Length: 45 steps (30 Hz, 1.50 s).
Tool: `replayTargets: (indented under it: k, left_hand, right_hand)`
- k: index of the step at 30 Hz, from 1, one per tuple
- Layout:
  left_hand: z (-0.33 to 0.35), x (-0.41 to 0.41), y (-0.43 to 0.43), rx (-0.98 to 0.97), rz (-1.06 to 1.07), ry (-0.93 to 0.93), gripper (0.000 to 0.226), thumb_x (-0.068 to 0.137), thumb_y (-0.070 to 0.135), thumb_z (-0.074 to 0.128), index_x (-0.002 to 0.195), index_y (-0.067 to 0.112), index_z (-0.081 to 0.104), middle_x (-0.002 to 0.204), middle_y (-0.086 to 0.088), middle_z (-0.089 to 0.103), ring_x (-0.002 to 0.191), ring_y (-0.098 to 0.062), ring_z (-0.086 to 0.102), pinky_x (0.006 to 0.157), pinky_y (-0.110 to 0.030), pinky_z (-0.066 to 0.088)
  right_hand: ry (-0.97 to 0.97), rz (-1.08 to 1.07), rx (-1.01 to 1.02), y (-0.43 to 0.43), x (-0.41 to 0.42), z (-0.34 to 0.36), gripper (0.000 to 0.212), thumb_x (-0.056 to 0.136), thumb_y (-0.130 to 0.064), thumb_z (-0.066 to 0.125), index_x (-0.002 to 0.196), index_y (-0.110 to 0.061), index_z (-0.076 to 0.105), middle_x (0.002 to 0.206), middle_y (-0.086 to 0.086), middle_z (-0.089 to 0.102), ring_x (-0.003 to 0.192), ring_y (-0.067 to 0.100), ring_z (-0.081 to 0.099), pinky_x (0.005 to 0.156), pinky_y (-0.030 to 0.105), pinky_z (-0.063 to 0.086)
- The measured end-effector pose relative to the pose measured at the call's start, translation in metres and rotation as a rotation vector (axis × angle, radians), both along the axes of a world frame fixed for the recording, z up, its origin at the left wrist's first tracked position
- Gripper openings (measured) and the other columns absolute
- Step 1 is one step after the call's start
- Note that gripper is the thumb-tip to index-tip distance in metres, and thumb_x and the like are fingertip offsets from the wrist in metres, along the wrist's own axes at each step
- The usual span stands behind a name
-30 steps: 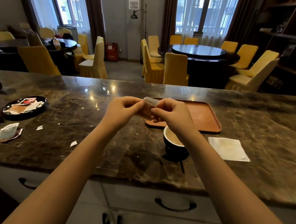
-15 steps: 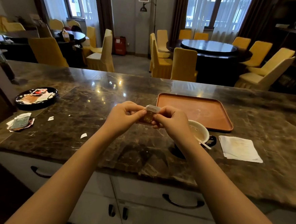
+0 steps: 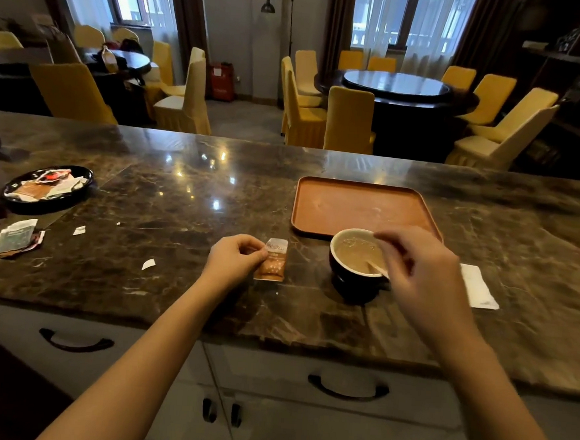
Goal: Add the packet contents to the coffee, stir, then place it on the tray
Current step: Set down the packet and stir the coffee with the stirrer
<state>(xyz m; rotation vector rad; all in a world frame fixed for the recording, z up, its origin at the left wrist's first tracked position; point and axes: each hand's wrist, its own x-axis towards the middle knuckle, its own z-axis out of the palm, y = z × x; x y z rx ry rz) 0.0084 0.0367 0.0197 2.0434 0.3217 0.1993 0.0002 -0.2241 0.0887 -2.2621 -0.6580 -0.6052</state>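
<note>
A small orange and white packet [image 3: 273, 260] hangs pinched at its left edge in my left hand [image 3: 236, 259], just above the marble counter [image 3: 179, 212]. To its right stands a dark cup [image 3: 346, 282] of milky coffee [image 3: 353, 255] with a pale stirrer [image 3: 376, 267] leaning in it. My right hand [image 3: 422, 267] hovers blurred over the cup's right rim with fingers curled; whether it holds anything I cannot tell. The empty brown tray [image 3: 361, 207] lies right behind the cup.
A white napkin [image 3: 479, 288] lies right of the cup, partly behind my right hand. A black dish [image 3: 48, 189] of used wrappers and a pile of torn packets [image 3: 12, 238] sit far left, with paper scraps [image 3: 148, 264] nearby. Yellow chairs and round tables stand beyond the counter.
My right hand has let go of the packet and moved right, over the cup. My left hand keeps the packet and has dropped lower toward the counter.
</note>
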Motion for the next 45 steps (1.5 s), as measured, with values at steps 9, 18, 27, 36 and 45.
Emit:
replayTargets:
  k: [9, 18, 27, 36, 45]
  left_hand:
    - [-0.03, 0.013, -0.009, 0.362, 0.087, -0.03, 0.015, 0.083, 0.022, 0.062, 0.097, 0.016, 0.066, 0.096, -0.002, 0.068, 0.087, -0.013, 0.058, 0.073, -0.03, 0.047]
    - [-0.034, 0.007, -0.021, 0.585, 0.199, -0.143, 0.018, 0.084, 0.02, 0.06, 0.099, 0.009, 0.061, 0.099, -0.01, 0.061, 0.094, -0.021, 0.048, 0.07, -0.028, 0.041]
    - [-0.033, -0.001, -0.087, 0.748, -0.185, -0.235, 0.041, 0.093, 0.025, 0.045, 0.131, 0.01, 0.043, 0.141, -0.011, 0.042, 0.132, -0.023, 0.033, 0.109, -0.033, 0.022]
    - [-0.054, 0.001, -0.093, 0.848, -0.328, -0.033, 0.058, 0.094, 0.044, 0.025, 0.142, 0.014, 0.015, 0.154, -0.007, 0.01, 0.141, -0.017, 0.001, 0.109, -0.03, -0.005]
    - [-0.062, 0.002, -0.089, 0.935, -0.347, -0.001, 0.063, 0.091, 0.053, 0.013, 0.142, 0.018, 0.002, 0.154, -0.003, -0.004, 0.138, -0.013, -0.013, 0.11, -0.033, -0.015]
  right_hand:
    - [0.2, -0.03, -0.306, -0.047, 0.015, -0.037, 0.048, 0.082, -0.016, 0.064, 0.128, -0.023, 0.05, 0.097, -0.004, 0.057, 0.092, 0.012, 0.049, 0.079, 0.021, 0.037]
    - [0.33, 0.034, 0.039, -0.027, 0.025, -0.049, 0.025, 0.084, -0.018, 0.062, 0.109, -0.02, 0.064, 0.108, -0.001, 0.065, 0.094, 0.006, 0.055, 0.08, 0.019, 0.046]
    - [0.331, 0.003, 0.207, -0.014, 0.04, -0.043, 0.019, 0.091, -0.023, 0.05, 0.101, -0.017, 0.065, 0.091, -0.01, 0.061, 0.086, 0.011, 0.059, 0.072, 0.026, 0.055]
    - [0.421, 0.044, 0.229, -0.038, 0.038, -0.044, 0.019, 0.093, -0.021, 0.046, 0.088, -0.019, 0.064, 0.072, -0.001, 0.065, 0.06, 0.011, 0.06, 0.051, 0.012, 0.048]
    - [0.349, -0.041, 0.265, -0.033, 0.051, -0.045, 0.02, 0.094, -0.018, 0.044, 0.088, -0.015, 0.062, 0.069, 0.002, 0.064, 0.059, 0.009, 0.06, 0.053, 0.012, 0.048]
